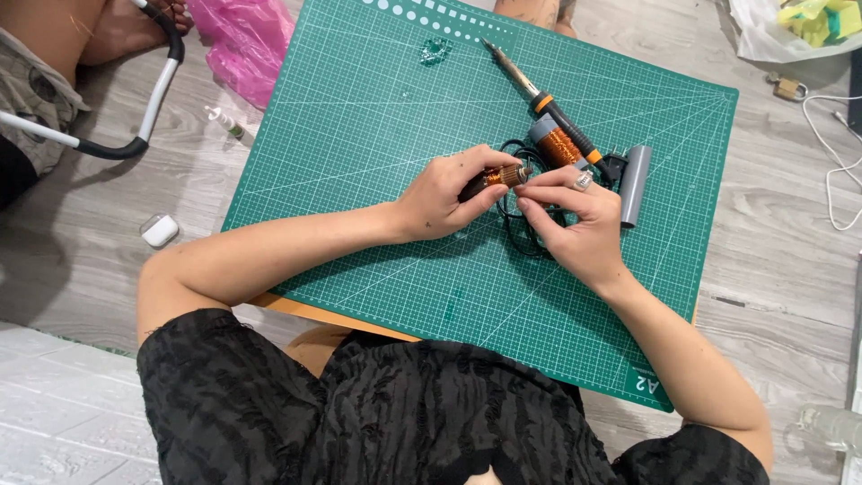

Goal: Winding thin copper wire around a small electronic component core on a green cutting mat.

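Holding a small copper-wound coil (pixel 505 176) over the middle of the green cutting mat (pixel 377 135), the person pinches it from both sides. The left hand (pixel 446 193) closes its grip round the dark body of the piece, while the right hand (pixel 575 224) has thumb and forefinger narrowed onto the coil's end, perhaps on a fine wire, though that is too small to tell. Judging by the copper already layered on it, the winding looks well along; whether its ends are finished cannot be seen.

Just beyond the hands lie a second copper spool (pixel 558 144), a soldering iron (pixel 539 99) laid diagonally, a grey tube (pixel 634 184) and a loop of black cable (pixel 521 229) partly under the right hand. These crowd the far right side, so room there is tight. The mat's left half and near strip are bare and give free space. The mat's near edge overhangs a board toward the person's lap. Off the mat on the grey floor (pixel 772 260) sit a pink bag (pixel 242 40), a small white case (pixel 160 230) and a white cord (pixel 831 153).
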